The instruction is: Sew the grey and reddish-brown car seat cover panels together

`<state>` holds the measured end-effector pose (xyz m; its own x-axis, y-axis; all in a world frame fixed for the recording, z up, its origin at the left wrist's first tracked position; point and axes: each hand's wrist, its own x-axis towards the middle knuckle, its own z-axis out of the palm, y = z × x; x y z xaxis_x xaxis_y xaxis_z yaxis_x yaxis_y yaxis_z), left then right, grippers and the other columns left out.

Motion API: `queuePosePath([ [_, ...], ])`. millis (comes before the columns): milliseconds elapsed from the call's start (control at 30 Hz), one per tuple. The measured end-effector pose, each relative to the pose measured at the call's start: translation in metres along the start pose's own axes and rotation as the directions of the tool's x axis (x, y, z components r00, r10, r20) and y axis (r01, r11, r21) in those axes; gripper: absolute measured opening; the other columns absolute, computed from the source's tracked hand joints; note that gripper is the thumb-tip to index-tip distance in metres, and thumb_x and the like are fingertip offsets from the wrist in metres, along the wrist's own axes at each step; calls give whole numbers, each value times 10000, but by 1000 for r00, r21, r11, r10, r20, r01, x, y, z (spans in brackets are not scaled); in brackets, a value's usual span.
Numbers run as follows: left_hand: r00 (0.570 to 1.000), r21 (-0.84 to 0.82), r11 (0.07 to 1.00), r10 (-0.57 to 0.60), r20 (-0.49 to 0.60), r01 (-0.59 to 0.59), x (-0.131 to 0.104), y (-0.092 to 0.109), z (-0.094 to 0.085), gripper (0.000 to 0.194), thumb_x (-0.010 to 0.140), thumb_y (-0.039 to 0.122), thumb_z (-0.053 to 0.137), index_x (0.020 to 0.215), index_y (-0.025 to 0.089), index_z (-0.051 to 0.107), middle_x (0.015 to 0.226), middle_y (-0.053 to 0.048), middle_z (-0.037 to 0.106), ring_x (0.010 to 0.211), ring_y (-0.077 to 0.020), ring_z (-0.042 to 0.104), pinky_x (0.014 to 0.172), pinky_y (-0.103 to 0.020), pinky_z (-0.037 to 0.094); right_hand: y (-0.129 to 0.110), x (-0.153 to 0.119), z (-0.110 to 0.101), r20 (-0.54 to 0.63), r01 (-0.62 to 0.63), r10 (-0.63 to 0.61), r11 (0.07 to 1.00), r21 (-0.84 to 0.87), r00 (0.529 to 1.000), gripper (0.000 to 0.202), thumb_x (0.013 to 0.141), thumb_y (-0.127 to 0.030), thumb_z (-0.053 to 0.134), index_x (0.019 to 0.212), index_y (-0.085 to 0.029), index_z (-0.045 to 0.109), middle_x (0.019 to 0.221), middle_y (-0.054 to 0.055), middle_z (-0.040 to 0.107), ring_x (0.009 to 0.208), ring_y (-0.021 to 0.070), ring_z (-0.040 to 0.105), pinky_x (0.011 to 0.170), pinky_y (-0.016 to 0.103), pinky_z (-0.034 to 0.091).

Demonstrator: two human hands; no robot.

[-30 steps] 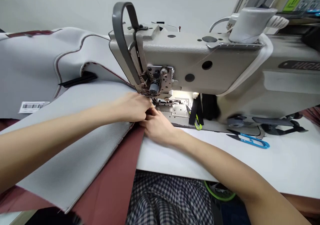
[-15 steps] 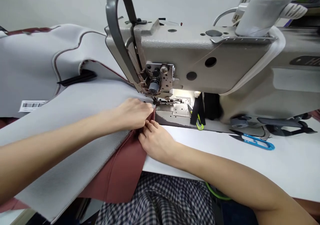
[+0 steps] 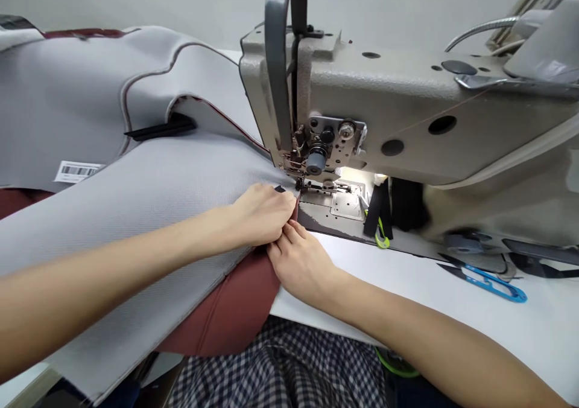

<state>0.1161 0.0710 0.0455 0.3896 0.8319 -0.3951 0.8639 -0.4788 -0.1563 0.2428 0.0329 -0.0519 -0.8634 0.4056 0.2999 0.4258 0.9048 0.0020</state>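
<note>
A large grey fabric piece (image 3: 181, 172) with a dark red layer (image 3: 226, 311) under it lies across the left side, its edge running up to the needle area of a sewing machine (image 3: 384, 82). My left hand (image 3: 266, 213) is closed on the grey fabric's edge, just in front of the presser foot. Right beside it, my right hand (image 3: 303, 263) pinches the red layer at the same edge, its fingertips touching or nearly touching the left hand. The fingertips of both hands are partly hidden in the folds.
Blue thread snips (image 3: 495, 284) lie on the white table (image 3: 384, 275) at the right. Yellow-green snips (image 3: 382, 233) and black strips (image 3: 379, 209) rest by the machine bed. A barcode label (image 3: 78, 171) is on the fabric at the left.
The view has shifted, so the machine and both hands appear farther right. Both hands keep their hold on the fabric near the needle; a small black tab now shows beside my left hand.
</note>
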Motion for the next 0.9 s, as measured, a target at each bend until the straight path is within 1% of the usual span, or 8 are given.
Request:
queuePosePath([
  [167,997,-10,1000,-14,-71,13,8,-4,10,209,831,78,441,950,100,613,875,-108,672,670,-184,612,530,-316,243,8,4,6,-4,-57,57,998,32,998,327,949,-158,507,1192,-22,678,1228,213,672,1232,318,587,1159,467,396],
  [300,998,-46,999,-18,-67,14,12,-12,13,243,842,107,428,988,136,619,967,-104,676,690,-204,624,538,-323,276,12,5,6,26,-93,91,992,88,995,363,939,-162,501,1235,-27,663,1309,216,626,1312,333,523,1184,466,362],
  [400,998,-47,999,-23,-54,21,11,-16,10,264,813,103,441,978,162,638,984,-94,689,746,-225,648,560,-320,319,5,2,1,47,-64,59,993,99,997,425,926,-198,510,1283,2,625,1370,242,573,1348,377,475,1181,496,350],
  [467,999,-26,999,-29,-29,28,11,-14,6,293,786,81,444,981,149,651,975,-105,699,757,-236,656,575,-321,340,-2,1,-1,53,-25,20,994,104,998,462,929,-212,502,1322,16,589,1387,253,554,1332,382,488,1170,510,355],
  [533,999,-22,999,-47,9,47,12,-10,3,306,767,59,437,968,128,657,948,-117,704,755,-246,663,574,-322,345,-8,1,-3,61,-7,1,994,111,998,433,941,-206,480,1298,3,610,1347,246,588,1289,368,527,1154,514,368],
  [633,996,-68,994,-77,52,80,14,-1,0,259,768,56,434,894,118,651,871,-122,699,747,-262,667,544,-321,320,-12,3,-2,71,-3,-5,993,116,997,332,938,-197,488,1128,-37,709,1156,214,689,1194,368,583,1114,522,398],
  [700,994,-83,992,-91,63,96,15,3,0,246,769,54,434,882,117,644,842,-121,693,716,-261,659,528,-321,298,-11,4,-1,72,8,-17,993,118,997,297,927,-198,510,1053,-52,736,1060,198,715,1148,375,601,1096,527,408],
  [900,995,-71,993,-97,33,100,12,3,3,275,783,40,411,931,113,631,873,-125,688,682,-236,635,550,-324,322,-7,5,2,64,0,-9,990,142,998,266,928,-195,515,989,-94,753,1000,168,725,1140,351,598,1123,512,372],
])
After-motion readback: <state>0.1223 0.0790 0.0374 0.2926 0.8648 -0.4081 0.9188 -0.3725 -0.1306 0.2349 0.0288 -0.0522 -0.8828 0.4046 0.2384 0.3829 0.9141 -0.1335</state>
